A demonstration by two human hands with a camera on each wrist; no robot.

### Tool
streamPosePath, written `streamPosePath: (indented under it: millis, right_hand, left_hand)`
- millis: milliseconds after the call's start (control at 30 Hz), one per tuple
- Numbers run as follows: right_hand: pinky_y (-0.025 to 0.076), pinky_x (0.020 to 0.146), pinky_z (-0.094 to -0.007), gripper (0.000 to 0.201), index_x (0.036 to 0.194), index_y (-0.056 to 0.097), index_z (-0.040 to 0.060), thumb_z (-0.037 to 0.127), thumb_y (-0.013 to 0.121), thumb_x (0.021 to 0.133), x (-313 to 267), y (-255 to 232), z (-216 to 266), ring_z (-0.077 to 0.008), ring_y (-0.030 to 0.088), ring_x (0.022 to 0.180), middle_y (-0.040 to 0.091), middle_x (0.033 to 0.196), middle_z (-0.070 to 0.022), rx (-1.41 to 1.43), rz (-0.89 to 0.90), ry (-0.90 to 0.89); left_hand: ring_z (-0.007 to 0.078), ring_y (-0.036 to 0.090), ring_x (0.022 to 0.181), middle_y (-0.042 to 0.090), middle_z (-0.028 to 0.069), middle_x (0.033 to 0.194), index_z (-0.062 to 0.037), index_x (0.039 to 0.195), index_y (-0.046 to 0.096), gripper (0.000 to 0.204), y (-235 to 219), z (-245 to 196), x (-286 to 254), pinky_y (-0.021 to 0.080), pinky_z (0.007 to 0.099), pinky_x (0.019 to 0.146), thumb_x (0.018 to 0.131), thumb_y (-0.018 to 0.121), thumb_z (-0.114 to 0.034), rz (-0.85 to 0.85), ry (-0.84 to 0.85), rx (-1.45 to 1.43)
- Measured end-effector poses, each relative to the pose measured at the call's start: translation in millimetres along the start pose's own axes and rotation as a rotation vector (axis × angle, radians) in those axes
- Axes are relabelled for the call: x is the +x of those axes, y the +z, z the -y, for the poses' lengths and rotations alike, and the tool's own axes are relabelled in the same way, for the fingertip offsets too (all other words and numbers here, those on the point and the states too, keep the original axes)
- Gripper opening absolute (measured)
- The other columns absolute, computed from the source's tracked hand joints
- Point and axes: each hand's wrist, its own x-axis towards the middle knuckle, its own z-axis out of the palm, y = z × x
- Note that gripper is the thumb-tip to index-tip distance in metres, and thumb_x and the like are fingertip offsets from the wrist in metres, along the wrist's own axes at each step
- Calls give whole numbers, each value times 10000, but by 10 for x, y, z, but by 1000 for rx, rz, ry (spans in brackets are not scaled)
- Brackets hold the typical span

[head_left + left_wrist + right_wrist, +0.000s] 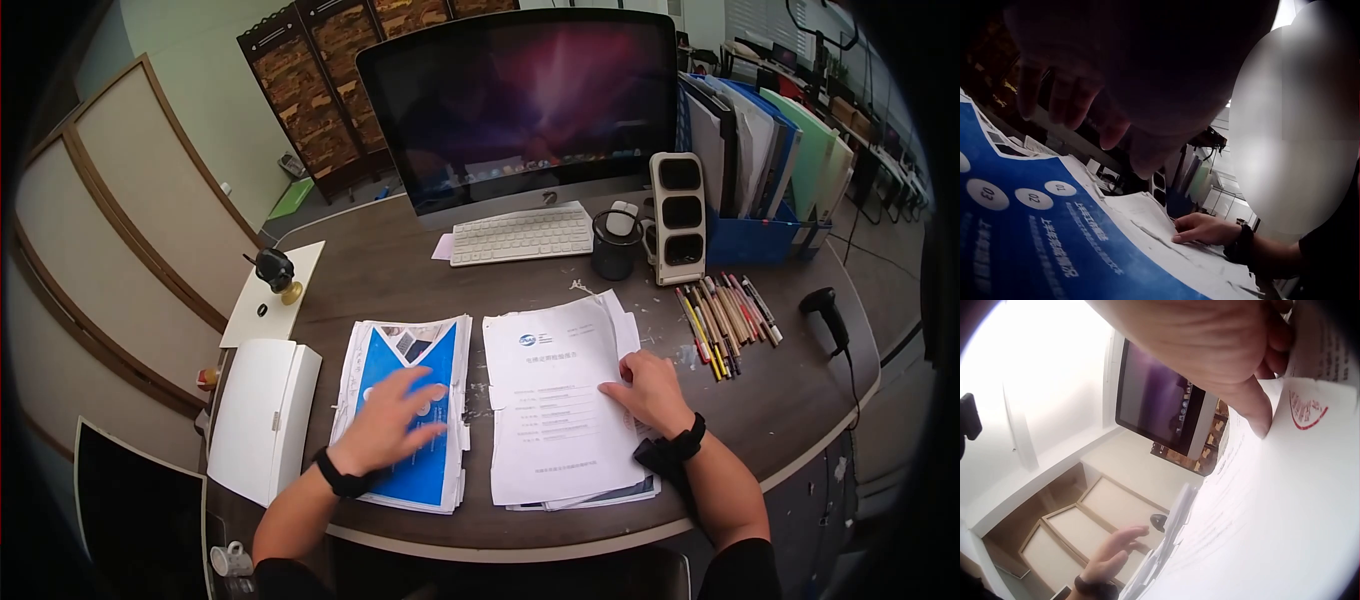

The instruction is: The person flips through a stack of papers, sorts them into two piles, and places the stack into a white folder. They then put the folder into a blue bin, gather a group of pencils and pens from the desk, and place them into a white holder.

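Observation:
Two stacks of paper lie side by side on the desk. The left one has a blue printed cover, and my left hand hovers over it with fingers spread, holding nothing. On the right stack, a white printed sheet with a blue logo is uppermost. My right hand pinches its right edge, thumb on top and the other fingers curled at the side. In the right wrist view, part of a red stamp shows on paper close to that thumb.
Behind the stacks stand a keyboard, a monitor and a black mesh cup. Several pencils and a black scanner lie right. A white box-like device sits left; a blue file holder stands back right.

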Motion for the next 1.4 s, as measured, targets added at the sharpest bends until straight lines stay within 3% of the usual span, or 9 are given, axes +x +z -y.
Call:
streamPosePath:
  millis: [167, 467, 567, 633, 1100, 1200, 1267, 1333, 1400]
  right_hand:
    - [381, 779, -408, 251, 762, 638, 49, 282, 728, 794, 9, 23, -85, -283, 598, 773, 636, 748, -95, 115, 2, 6]
    - [474, 631, -386, 196, 814, 633, 13, 197, 701, 822, 19, -77, -89, -290, 622, 617, 641, 680, -149, 331, -14, 111]
    - [484, 579, -350, 174, 847, 628, 5, 171, 683, 845, 26, -119, -83, -249, 628, 602, 635, 662, -146, 371, -20, 114]
    - [459, 560, -297, 172, 915, 585, -1, 148, 667, 886, 26, -161, -54, -110, 562, 613, 599, 675, -49, 500, 46, 206]
    - [470, 615, -234, 186, 978, 657, -42, 75, 711, 844, 72, -117, -175, -70, 565, 677, 638, 767, -4, 719, 71, 157]
    - [475, 626, -224, 126, 914, 661, -31, 76, 705, 864, 88, -157, -194, -66, 582, 706, 658, 789, -13, 929, 100, 204]
    - [482, 637, -220, 125, 913, 660, -25, 88, 701, 880, 90, -165, -194, -66, 596, 726, 676, 806, -31, 1044, 112, 224]
    - [472, 639, -206, 102, 869, 641, -4, 79, 695, 895, 89, -139, -191, -55, 585, 723, 665, 807, -17, 1194, 97, 197]
    - [468, 642, -201, 102, 868, 635, 2, 81, 689, 902, 91, -100, -194, -53, 581, 722, 659, 806, -12, 1239, 102, 192]
  left_hand:
    - [374, 338, 1372, 416, 198, 1425, -120, 1186, 628, 509, 269, -315, 171, 260, 605, 1076, 890, 604, -533, 118, 155, 212]
    - [396, 348, 1356, 368, 221, 1447, -71, 1116, 630, 410, 413, -94, 133, 336, 524, 1064, 870, 664, -398, 149, 38, 180]
    - [404, 360, 1342, 370, 222, 1444, -70, 1101, 629, 379, 421, -84, 130, 342, 517, 1058, 860, 674, -360, 132, 36, 172]
    - [394, 336, 1367, 359, 212, 1460, -86, 1114, 626, 385, 452, -36, 120, 332, 563, 1055, 861, 663, -373, 143, 17, 154]
    - [389, 353, 1360, 384, 208, 1440, -55, 1135, 599, 400, 428, -107, 168, 333, 570, 1055, 870, 670, -347, 83, -3, 117]
    - [373, 463, 1267, 472, 216, 1356, -28, 1213, 563, 450, 409, -304, 257, 395, 437, 1026, 871, 707, -281, -36, 47, -77]
    - [358, 498, 1245, 531, 220, 1293, 6, 1287, 499, 524, 430, -425, 316, 433, 412, 992, 891, 693, -277, -41, -211, -550]
    - [297, 561, 1182, 562, 220, 1268, 29, 1394, 371, 609, 530, -442, 369, 459, 368, 969, 931, 660, -242, -52, -221, -649]
    - [226, 577, 1162, 575, 210, 1269, 44, 1442, 277, 636, 655, -417, 408, 466, 342, 973, 966, 617, -204, -20, -386, -1226]
